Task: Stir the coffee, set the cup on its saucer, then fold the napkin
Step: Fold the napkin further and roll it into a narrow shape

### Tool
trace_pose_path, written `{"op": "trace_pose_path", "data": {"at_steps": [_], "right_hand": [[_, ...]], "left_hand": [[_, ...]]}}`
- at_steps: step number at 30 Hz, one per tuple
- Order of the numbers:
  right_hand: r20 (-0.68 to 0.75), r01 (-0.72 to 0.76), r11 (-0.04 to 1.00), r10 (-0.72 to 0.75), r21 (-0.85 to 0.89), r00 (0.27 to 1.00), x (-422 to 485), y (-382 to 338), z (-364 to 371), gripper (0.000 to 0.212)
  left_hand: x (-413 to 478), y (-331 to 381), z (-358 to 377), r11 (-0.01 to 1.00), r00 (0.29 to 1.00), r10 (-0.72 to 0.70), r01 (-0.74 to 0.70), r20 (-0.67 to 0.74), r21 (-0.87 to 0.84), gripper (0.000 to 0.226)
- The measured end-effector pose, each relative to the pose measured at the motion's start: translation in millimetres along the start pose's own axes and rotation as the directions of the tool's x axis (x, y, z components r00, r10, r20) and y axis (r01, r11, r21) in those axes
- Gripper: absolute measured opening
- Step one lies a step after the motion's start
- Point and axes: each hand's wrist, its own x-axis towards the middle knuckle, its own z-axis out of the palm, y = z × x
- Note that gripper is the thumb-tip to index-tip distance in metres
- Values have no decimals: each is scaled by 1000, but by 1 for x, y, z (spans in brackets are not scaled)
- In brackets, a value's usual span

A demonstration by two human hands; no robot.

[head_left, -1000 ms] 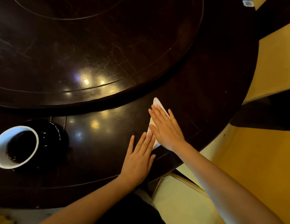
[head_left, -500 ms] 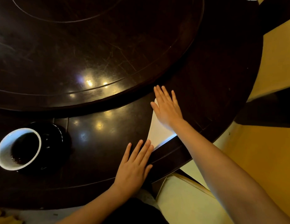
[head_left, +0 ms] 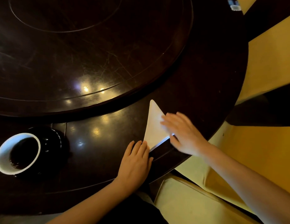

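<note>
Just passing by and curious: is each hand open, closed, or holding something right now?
Left hand: open, straight fingers pressing the napkin at its near corner.
Right hand: open, motion-blurred, fingers flat on the napkin's right edge.

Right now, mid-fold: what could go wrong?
1. The right hand is motion-blurred over the napkin, and the left hand touches only its near corner with its fingertips. The napkin may skid on the glossy table and crease crooked.
2. The napkin lies close to the table's near edge, so a stroke toward the person might drag it off.
3. The cup holds coffee left of the left arm, so a wide elbow swing might knock it.
</note>
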Motion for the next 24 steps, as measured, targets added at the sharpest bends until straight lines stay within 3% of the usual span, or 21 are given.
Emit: {"op": "trace_pose_path", "data": {"at_steps": [3, 8, 12, 17, 19, 21, 24], "right_hand": [[140, 72, 997, -70, -8, 988, -12, -6, 14, 55], [22, 117, 991, -116, -60, 993, 6, 4, 11, 39], [-41, 110, 989, -107, 101, 993, 6, 3, 3, 18], [-41, 64, 955, -54, 289, 998, 19, -1, -21, 13], [68, -43, 871, 11, 490, 998, 26, -2, -37, 28], [172, -117, 815, 22, 568, 985, 33, -3, -50, 39], [177, -132, 775, 27, 618, 984, 41, -2, -57, 25]], "left_hand": [[19, 6, -8, 999, 1000, 6, -5, -20, 33, 33], [54, 11, -17, 990, 990, 20, -40, 139, 138, 51], [60, 11, -12, 980, 993, 1, -23, 114, 198, 47], [63, -6, -22, 993, 999, 14, -17, -31, -116, 19], [63, -19, -35, 954, 998, -27, 7, -64, -299, 17], [63, -31, -50, 916, 997, -30, 1, -66, -401, 14], [64, -43, -72, 866, 997, 70, -77, -34, -495, 22]]}}
